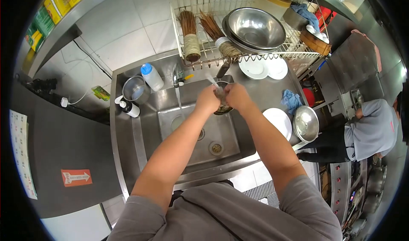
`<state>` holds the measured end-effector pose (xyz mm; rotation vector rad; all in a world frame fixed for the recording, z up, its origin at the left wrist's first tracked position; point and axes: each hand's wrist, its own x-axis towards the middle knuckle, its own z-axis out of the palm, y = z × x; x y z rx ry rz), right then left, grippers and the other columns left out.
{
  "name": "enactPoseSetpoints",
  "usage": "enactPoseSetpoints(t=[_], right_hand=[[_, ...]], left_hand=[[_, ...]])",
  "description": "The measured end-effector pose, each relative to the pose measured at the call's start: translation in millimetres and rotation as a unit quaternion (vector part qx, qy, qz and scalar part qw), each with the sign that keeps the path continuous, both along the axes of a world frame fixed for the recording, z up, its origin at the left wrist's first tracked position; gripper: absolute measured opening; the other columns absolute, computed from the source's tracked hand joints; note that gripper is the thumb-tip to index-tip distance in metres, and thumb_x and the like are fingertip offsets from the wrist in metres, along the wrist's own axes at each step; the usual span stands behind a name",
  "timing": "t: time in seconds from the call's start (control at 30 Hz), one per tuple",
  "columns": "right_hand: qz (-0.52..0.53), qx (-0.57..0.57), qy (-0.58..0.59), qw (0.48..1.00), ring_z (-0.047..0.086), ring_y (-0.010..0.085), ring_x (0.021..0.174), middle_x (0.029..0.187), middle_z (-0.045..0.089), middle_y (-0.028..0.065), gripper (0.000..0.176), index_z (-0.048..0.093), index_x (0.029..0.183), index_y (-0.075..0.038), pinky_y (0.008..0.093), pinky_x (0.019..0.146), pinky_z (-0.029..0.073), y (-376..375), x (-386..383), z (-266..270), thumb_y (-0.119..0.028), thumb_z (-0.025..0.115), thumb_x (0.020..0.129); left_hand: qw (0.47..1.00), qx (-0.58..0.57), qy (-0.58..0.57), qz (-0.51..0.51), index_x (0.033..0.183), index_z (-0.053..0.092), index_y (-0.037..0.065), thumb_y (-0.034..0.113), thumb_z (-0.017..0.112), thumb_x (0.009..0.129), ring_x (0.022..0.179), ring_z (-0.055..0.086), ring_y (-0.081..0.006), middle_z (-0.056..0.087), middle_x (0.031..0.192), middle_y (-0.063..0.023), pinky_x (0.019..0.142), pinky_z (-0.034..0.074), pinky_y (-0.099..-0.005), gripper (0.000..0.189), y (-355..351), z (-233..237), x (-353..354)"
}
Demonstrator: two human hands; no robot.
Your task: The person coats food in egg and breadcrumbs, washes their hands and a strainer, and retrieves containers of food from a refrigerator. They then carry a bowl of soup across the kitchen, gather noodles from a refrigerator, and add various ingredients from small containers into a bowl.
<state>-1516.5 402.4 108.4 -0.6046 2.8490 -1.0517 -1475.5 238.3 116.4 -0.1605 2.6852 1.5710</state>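
My left hand [208, 100] and my right hand [237, 97] come together over the far right part of the sink [170, 132]. Both hands are closed on what looks like a translucent plastic bag [211, 79], its whitish end sticking up between them. Right below is a small round pan [224, 109] with a dark handle [223, 70] pointing away from me. Brownish pieces show inside the pan, partly hidden by my fingers. To the left, water runs from the faucet [175, 76] into the sink.
A blue-capped bottle [152, 76], a metal pot [135, 88] and a pump bottle [129, 108] stand left. White plates [279, 122], a blue cloth [291, 100] and a metal bowl [306, 123] sit right. The wire rack [255, 55] holds brushes and bowls. A person [370, 130] stands at right.
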Motion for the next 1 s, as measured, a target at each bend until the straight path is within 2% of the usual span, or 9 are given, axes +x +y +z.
enactPoseSetpoints(t=[0.07,0.27,0.4,0.43,0.57,0.67,0.77,0.83,1.0], right_hand=[[-0.078,-0.022,0.05,0.995,0.072,0.0365,0.082,0.095,0.073,0.0188,0.012,0.075,0.089,-0.004,0.0445,0.074,0.056,-3,8,10,-0.01,0.071,0.08],[-0.144,-0.213,0.08,0.963,0.072,0.0373,0.085,0.094,0.073,0.0207,0.016,0.074,0.101,-0.002,0.0427,0.075,0.057,-9,23,16,-0.004,0.067,0.086],[-0.07,-0.218,0.115,0.966,0.072,0.0288,0.084,0.096,0.073,0.0181,0.028,0.068,0.119,-0.001,0.0357,0.074,0.058,6,39,8,-0.005,0.067,0.092],[-0.091,-0.211,0.127,0.965,0.072,0.0288,0.084,0.096,0.073,0.0181,0.028,0.068,0.119,-0.001,0.0357,0.074,0.058,20,46,6,-0.005,0.067,0.092],[-0.32,-0.545,0.001,0.775,0.065,0.0132,0.073,0.089,0.069,0.0067,0.019,0.068,0.114,-0.001,0.0283,0.062,0.051,97,54,-33,-0.009,0.065,0.097],[-0.464,-0.541,0.098,0.695,0.059,0.0146,0.064,0.073,0.063,0.0064,0.015,0.065,0.09,-0.001,0.0287,0.059,0.048,209,22,-51,-0.014,0.061,0.096],[-0.415,-0.494,0.163,0.747,0.063,0.0191,0.069,0.077,0.066,0.0085,0.026,0.066,0.101,0.002,0.0319,0.062,0.052,335,-60,-74,-0.024,0.061,0.1],[-0.518,-0.571,0.035,0.636,0.063,0.02,0.064,0.078,0.065,0.0086,0.036,0.064,0.097,0.001,0.0306,0.057,0.051,350,-107,-53,-0.034,0.067,0.097],[-0.237,-0.383,-0.003,0.893,0.067,0.0211,0.101,0.111,0.07,0.0149,0.049,0.062,0.131,0.003,0.0351,0.087,0.055,181,-77,-13,-0.025,0.072,0.093]], left_hand=[[0.987,-0.151,0.061,-0.017,0.104,0.068,0.004,0.012,0.063,0.088,0.091,0.068,-0.0455,0.071,0.099,-0.0259,0.077,0.054,-0.052,0.018,-8,8,5],[0.971,-0.184,0.152,-0.007,0.104,0.069,0.005,0.022,0.059,0.099,0.086,0.069,-0.0429,0.072,0.09,-0.0211,0.075,0.054,-0.0497,0.02,-9,2,-2],[0.986,-0.107,0.108,-0.074,0.118,0.068,0.005,0.021,0.06,0.101,0.083,0.072,-0.0286,0.073,0.094,-0.0169,0.078,0.056,-0.0402,0.024,-4,-5,5],[0.993,0.008,0.101,-0.059,0.122,0.067,0.008,0.025,0.058,0.101,0.094,0.071,-0.0376,0.073,0.099,-0.0214,0.083,0.055,-0.0443,0.029,-5,-10,15],[0.985,0.168,0.02,-0.02,0.135,0.06,0.006,0.017,0.058,0.104,0.098,0.071,-0.018,0.072,0.108,-0.009,0.084,0.056,-0.0325,0.033,-51,-33,66],[0.986,0.13,-0.076,0.072,0.132,0.061,0.005,0.014,0.056,0.105,0.093,0.067,-0.0145,0.07,0.105,-0.0064,0.077,0.054,-0.0286,0.029,-111,-80,103],[0.977,0.126,-0.123,0.121,0.129,0.062,0.004,0.012,0.056,0.104,0.087,0.065,-0.0121,0.07,0.101,-0.0048,0.072,0.051,-0.0261,0.027,-141,-104,108],[0.967,0.158,-0.14,0.146,0.127,0.063,0.004,0.012,0.058,0.102,0.082,0.063,-0.0106,0.069,0.098,-0.0039,0.068,0.049,-0.0254,0.026,-147,-120,107],[0.939,0.239,-0.171,0.176,0.132,0.06,0.005,0.022,0.065,0.098,0.081,0.064,-0.0132,0.069,0.094,-0.0039,0.067,0.05,-0.0275,0.038,-154,-150,38]])
